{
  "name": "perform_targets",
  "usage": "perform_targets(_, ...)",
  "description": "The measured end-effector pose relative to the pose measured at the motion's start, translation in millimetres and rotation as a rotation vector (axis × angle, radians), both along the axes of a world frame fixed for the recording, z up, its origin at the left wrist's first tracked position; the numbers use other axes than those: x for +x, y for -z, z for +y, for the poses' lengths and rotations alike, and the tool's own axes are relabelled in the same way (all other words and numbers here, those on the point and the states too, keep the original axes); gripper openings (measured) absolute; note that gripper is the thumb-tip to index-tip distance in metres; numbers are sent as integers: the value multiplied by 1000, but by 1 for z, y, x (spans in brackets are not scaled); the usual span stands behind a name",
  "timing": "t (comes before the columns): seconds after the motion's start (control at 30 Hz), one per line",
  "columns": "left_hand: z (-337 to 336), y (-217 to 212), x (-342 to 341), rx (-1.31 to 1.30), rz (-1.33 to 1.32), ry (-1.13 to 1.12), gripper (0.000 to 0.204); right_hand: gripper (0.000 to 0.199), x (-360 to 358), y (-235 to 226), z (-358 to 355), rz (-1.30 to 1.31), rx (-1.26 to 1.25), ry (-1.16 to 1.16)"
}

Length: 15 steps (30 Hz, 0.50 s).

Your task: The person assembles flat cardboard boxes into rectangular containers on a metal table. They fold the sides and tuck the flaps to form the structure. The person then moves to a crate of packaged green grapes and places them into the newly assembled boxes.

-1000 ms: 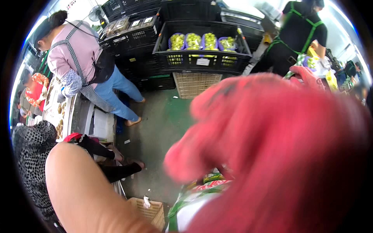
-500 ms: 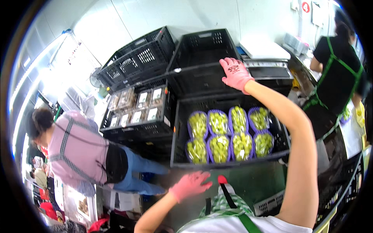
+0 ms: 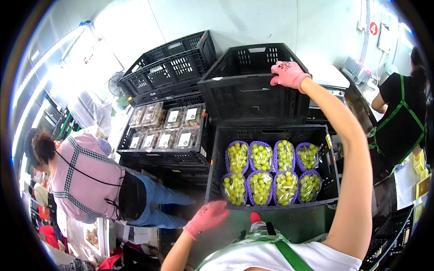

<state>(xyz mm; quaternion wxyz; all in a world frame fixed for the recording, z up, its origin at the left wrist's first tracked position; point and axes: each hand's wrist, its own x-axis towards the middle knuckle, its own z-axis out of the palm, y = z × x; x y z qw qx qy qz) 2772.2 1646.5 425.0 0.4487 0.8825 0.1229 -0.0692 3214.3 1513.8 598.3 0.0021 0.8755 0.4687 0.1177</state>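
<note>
At the far left of the frame a person in a pink checked top [image 3: 79, 174] and blue trousers bends over, with a bright window wall behind in the upper left. Right of that person, a black crate of clear lidded punnets [image 3: 165, 131] sits on a stack, with more empty black crates [image 3: 169, 65] piled behind it against the pale wall.

At lower centre the left hand [image 3: 209, 217], in a pink glove, is loosely curled with fingers half open; it rests at the near left corner of the grape crate [image 3: 332, 178], and whether it grips the rim I cannot tell. That crate holds eight bags of green grapes [image 3: 271, 171] in two rows.

Above it, in the upper centre, the right hand [image 3: 289, 74], also gloved pink, is closed over the far rim of an empty black crate [image 3: 253, 86] standing tilted on the grape crate.

At the right edge a person in black with a green apron [image 3: 400, 117] stands by a cluttered worktop [image 3: 357, 70].
</note>
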Motion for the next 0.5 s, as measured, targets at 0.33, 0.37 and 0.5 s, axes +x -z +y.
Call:
perform_targets(0.33,-61,-59,-44,-1071,-398,-335,47,38,-309,46,-79,238,-18,-440)
perform_targets(0.37,-62,-61,-52,-1105,-395,-385,44,38,-337,50,-74,278,19,-441)
perform_targets(0.5,-55,-59,-84,-1182,-488,-705,27,39,-417,63,-38,282,0,-599)
